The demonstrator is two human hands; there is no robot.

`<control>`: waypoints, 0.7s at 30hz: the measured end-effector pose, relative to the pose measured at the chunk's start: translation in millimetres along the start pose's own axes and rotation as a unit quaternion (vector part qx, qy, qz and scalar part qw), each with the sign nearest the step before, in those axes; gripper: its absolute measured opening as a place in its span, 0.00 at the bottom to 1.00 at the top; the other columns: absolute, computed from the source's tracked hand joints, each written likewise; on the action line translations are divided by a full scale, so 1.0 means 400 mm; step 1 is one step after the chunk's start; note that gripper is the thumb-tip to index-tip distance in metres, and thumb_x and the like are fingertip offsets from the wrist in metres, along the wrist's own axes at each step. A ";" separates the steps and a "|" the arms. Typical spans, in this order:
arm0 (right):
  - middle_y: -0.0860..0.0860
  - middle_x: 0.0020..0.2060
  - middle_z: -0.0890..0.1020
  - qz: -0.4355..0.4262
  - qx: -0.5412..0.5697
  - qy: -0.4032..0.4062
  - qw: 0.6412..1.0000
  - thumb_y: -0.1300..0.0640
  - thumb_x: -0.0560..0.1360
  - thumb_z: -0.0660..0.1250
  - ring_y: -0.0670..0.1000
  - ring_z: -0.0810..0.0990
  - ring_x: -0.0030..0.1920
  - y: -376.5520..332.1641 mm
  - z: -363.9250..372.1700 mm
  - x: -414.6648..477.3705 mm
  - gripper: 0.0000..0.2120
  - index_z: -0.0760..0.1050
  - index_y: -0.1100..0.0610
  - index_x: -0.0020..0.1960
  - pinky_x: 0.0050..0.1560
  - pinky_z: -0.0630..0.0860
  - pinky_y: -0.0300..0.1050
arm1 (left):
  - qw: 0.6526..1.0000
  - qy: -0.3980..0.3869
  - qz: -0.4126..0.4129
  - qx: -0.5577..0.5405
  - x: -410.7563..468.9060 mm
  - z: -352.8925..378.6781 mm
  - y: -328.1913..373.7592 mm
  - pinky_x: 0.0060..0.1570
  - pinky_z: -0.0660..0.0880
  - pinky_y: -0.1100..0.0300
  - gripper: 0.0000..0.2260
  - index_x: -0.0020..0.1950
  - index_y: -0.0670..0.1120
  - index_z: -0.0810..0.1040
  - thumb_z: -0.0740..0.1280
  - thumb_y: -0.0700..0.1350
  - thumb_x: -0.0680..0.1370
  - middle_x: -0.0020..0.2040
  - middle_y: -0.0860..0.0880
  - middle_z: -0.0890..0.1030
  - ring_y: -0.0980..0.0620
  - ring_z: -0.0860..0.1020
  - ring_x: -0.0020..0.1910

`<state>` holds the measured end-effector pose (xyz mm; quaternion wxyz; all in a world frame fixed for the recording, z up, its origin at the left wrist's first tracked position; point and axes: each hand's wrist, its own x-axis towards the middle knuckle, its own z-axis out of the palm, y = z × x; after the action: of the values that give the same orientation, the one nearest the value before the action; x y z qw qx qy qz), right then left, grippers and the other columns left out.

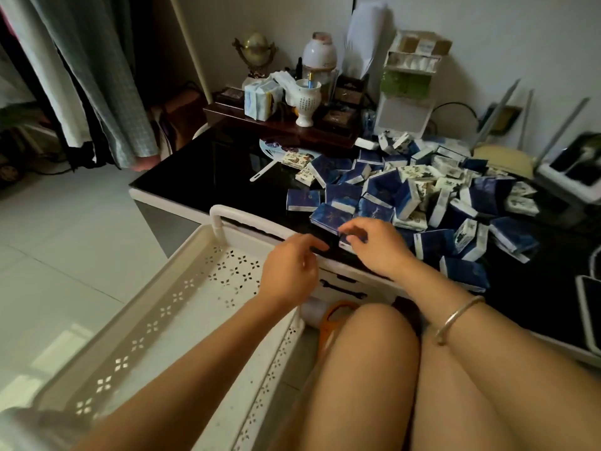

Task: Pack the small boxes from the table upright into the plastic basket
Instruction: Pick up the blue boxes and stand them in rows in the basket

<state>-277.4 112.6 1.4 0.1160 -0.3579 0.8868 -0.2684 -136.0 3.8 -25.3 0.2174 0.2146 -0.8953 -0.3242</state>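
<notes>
Blue box [344, 241] pinched by right hand [377, 249]

I see the basket [143, 333] left of the table [211, 164], boxes [390, 196] heaped on its right half, a fan [276, 146] just behind.

You saw a glossy black tabletop [211, 164], a matt plastic basket [153, 327] at seven o'clock, a shiny metal bangle [460, 315].

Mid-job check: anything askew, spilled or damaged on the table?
The small boxes lie in a tumbled heap across the black table, tilted and overlapping, none standing neatly. The right hand pinches one blue box at the front edge. Nothing looks damaged.
</notes>
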 end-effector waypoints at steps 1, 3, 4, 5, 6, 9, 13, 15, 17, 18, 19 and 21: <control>0.45 0.52 0.81 0.012 -0.007 0.000 1.000 0.59 0.78 0.64 0.50 0.79 0.54 0.024 -0.024 -0.014 0.11 0.79 0.47 0.55 0.56 0.76 0.49 | 1.000 -0.007 0.025 0.001 0.001 0.024 0.031 0.47 0.77 0.55 0.16 0.55 0.52 0.81 0.60 0.37 0.75 0.53 0.52 0.80 0.53 0.79 0.49; 0.46 0.54 0.81 0.029 -0.017 0.003 0.999 0.59 0.77 0.64 0.50 0.78 0.56 0.071 -0.067 -0.034 0.10 0.80 0.48 0.54 0.56 0.75 0.47 | 0.997 -0.021 0.068 0.008 0.012 0.063 0.077 0.45 0.76 0.53 0.16 0.54 0.52 0.80 0.60 0.38 0.74 0.52 0.53 0.80 0.52 0.78 0.48; 0.47 0.55 0.81 0.039 -0.020 0.004 0.999 0.59 0.77 0.64 0.50 0.78 0.56 0.094 -0.084 -0.037 0.10 0.80 0.48 0.53 0.56 0.75 0.46 | 0.997 -0.023 0.078 0.014 0.031 0.076 0.090 0.45 0.76 0.52 0.15 0.54 0.51 0.81 0.60 0.38 0.74 0.52 0.52 0.80 0.50 0.79 0.49; 0.47 0.54 0.81 0.048 -0.021 0.005 0.999 0.59 0.77 0.64 0.50 0.78 0.56 0.113 -0.093 -0.039 0.10 0.80 0.48 0.53 0.57 0.75 0.47 | 0.997 -0.019 0.078 0.023 0.055 0.079 0.093 0.47 0.76 0.52 0.15 0.55 0.50 0.81 0.60 0.38 0.74 0.53 0.51 0.80 0.49 0.79 0.51; 0.47 0.54 0.82 0.058 -0.019 0.007 0.998 0.59 0.76 0.65 0.50 0.79 0.55 0.136 -0.099 -0.031 0.10 0.80 0.48 0.53 0.57 0.76 0.48 | 0.997 -0.016 0.067 0.033 0.093 0.085 0.094 0.49 0.76 0.52 0.15 0.56 0.49 0.81 0.60 0.38 0.76 0.54 0.49 0.81 0.47 0.79 0.52; 0.49 0.53 0.83 0.080 0.006 -0.009 0.997 0.61 0.75 0.65 0.52 0.80 0.54 0.169 -0.081 0.001 0.11 0.79 0.51 0.54 0.59 0.76 0.51 | 0.998 -0.013 -0.012 0.055 0.203 0.086 0.055 0.51 0.76 0.52 0.14 0.59 0.49 0.81 0.59 0.40 0.79 0.59 0.47 0.80 0.44 0.79 0.54; 0.50 0.58 0.78 0.071 -0.029 -0.039 0.996 0.57 0.74 0.68 0.53 0.77 0.59 0.167 -0.040 0.066 0.17 0.73 0.50 0.62 0.60 0.74 0.51 | 0.988 -0.078 -0.031 0.131 0.292 0.118 -0.022 0.53 0.75 0.50 0.14 0.63 0.47 0.78 0.61 0.42 0.80 0.64 0.45 0.76 0.42 0.77 0.58; 0.49 0.62 0.74 0.052 -0.066 -0.038 0.996 0.50 0.73 0.70 0.54 0.75 0.61 0.165 -0.027 0.109 0.21 0.69 0.48 0.64 0.59 0.74 0.52 | 0.976 -0.147 -0.023 0.162 0.326 0.154 -0.048 0.59 0.73 0.48 0.16 0.67 0.45 0.75 0.63 0.42 0.79 0.68 0.45 0.72 0.42 0.74 0.64; 0.50 0.64 0.70 0.059 -0.117 -0.061 0.990 0.44 0.72 0.70 0.56 0.75 0.61 0.153 -0.025 0.145 0.27 0.65 0.49 0.66 0.55 0.75 0.50 | 0.962 -0.190 -0.019 0.195 0.360 0.169 -0.065 0.63 0.71 0.47 0.21 0.71 0.46 0.72 0.66 0.44 0.78 0.70 0.45 0.70 0.42 0.70 0.68; 0.50 0.64 0.68 0.067 -0.148 -0.077 0.984 0.42 0.71 0.70 0.57 0.75 0.60 0.144 -0.022 0.159 0.30 0.64 0.50 0.68 0.53 0.74 0.51 | 0.959 -0.197 -0.019 0.202 0.374 0.168 -0.072 0.64 0.70 0.46 0.22 0.71 0.47 0.71 0.68 0.45 0.77 0.69 0.45 0.71 0.41 0.69 0.68; 0.52 0.65 0.67 0.073 -0.176 -0.088 0.978 0.40 0.70 0.70 0.59 0.76 0.59 0.134 -0.020 0.170 0.33 0.63 0.51 0.69 0.52 0.74 0.52 | 0.958 -0.202 -0.022 0.204 0.387 0.162 -0.077 0.63 0.71 0.46 0.24 0.70 0.48 0.71 0.70 0.46 0.75 0.68 0.44 0.72 0.41 0.69 0.67; 0.54 0.65 0.68 0.074 -0.206 -0.101 0.971 0.40 0.69 0.71 0.61 0.76 0.59 0.121 -0.010 0.193 0.36 0.62 0.53 0.69 0.52 0.74 0.52 | 0.959 -0.209 -0.037 0.186 0.407 0.152 -0.084 0.62 0.71 0.46 0.27 0.69 0.50 0.72 0.74 0.49 0.71 0.64 0.44 0.73 0.41 0.72 0.63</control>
<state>-362.1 89.3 -23.4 0.1481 -0.3323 0.9309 -0.0332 -292.3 -75.3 -49.4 -0.0307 0.2111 -0.9568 -0.1974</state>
